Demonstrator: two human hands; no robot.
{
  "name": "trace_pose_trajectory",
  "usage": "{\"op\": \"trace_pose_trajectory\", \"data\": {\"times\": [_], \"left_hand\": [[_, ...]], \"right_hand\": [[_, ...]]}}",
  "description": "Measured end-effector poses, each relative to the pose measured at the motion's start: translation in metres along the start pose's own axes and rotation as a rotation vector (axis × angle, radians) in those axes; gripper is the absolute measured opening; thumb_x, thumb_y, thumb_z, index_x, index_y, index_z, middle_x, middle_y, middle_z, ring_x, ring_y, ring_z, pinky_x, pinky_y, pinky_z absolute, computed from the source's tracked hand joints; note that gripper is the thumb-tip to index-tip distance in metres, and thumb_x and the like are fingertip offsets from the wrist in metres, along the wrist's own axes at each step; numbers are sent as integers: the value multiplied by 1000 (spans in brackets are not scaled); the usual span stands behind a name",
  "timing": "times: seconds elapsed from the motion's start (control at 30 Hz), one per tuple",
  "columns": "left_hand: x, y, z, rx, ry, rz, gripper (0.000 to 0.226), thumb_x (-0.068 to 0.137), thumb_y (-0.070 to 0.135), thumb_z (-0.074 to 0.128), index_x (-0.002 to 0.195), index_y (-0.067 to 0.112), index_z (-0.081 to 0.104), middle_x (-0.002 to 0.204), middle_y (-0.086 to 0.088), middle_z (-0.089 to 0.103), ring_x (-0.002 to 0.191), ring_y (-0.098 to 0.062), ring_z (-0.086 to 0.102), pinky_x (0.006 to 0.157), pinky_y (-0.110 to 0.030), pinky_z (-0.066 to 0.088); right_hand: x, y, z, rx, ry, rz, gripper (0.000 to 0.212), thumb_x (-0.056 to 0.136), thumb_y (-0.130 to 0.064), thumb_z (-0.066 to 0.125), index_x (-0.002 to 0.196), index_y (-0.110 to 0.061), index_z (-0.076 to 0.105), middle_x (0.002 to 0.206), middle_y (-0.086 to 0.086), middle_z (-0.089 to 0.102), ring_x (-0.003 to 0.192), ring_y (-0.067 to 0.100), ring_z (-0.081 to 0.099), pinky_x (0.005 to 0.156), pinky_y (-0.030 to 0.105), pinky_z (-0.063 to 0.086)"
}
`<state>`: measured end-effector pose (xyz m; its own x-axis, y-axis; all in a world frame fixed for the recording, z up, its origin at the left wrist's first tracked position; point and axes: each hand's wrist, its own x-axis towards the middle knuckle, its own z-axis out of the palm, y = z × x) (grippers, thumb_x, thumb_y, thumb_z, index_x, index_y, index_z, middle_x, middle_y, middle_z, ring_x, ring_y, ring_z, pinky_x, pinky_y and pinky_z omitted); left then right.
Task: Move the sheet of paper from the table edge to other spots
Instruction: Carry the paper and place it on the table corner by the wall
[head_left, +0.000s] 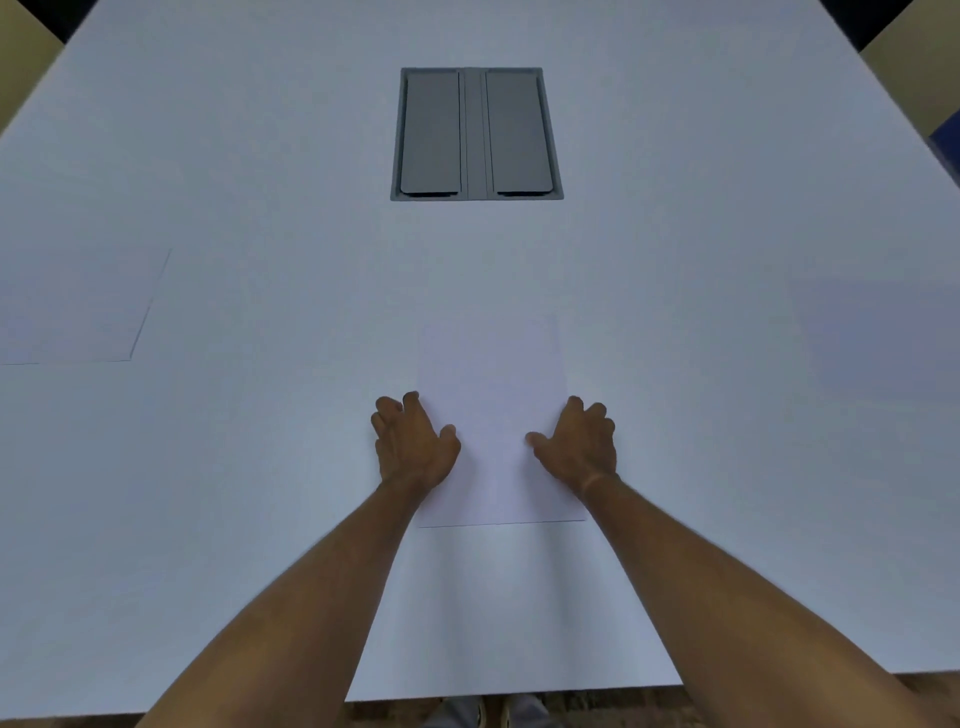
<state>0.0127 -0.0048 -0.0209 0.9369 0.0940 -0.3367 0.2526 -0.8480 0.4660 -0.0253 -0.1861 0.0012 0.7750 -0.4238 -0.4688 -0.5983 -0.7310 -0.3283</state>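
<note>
A white sheet of paper (493, 395) lies flat on the white table (260, 467), in the middle, some way in from the near edge. My left hand (413, 441) rests on its left edge with fingers curled and thumb on the paper. My right hand (579, 441) sits at its right edge, thumb on the sheet, fingers bent on the table beside it. Whether either hand is pinching the edge is not clear.
A grey cable hatch with two flaps (475, 135) is set into the table further back. Another white sheet (72, 306) lies at the left, and a faint third sheet (883, 332) at the right. The table's near edge (519, 693) runs along the bottom.
</note>
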Motion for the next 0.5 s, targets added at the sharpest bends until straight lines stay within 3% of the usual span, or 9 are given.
{"op": "trace_pose_trajectory", "data": {"times": [0.27, 0.4, 0.5], "left_hand": [[6, 3, 2, -144, 10, -114, 63, 87, 30, 66, 137, 3, 38, 136, -19, 35, 126, -38, 40, 96, -43, 41], [13, 0, -2, -251, 28, -132, 56, 90, 27, 63, 136, 5, 42, 134, -17, 51, 123, -35, 51, 97, -39, 42], [17, -1, -3, -291, 60, -129, 39, 93, 22, 59, 128, 6, 52, 121, -15, 63, 113, -34, 59, 92, -37, 45]], "right_hand": [[3, -2, -2, 17, -19, 31, 65, 84, -36, 76, 130, -5, 42, 130, 19, 42, 122, 40, 45, 88, 40, 47], [2, -3, -3, 12, -22, 29, 65, 84, -36, 76, 130, -5, 41, 130, 19, 42, 121, 39, 46, 88, 40, 47], [1, -2, -2, 25, -16, 27, 64, 85, -37, 75, 130, -6, 42, 130, 19, 42, 122, 39, 45, 89, 40, 48]]}}
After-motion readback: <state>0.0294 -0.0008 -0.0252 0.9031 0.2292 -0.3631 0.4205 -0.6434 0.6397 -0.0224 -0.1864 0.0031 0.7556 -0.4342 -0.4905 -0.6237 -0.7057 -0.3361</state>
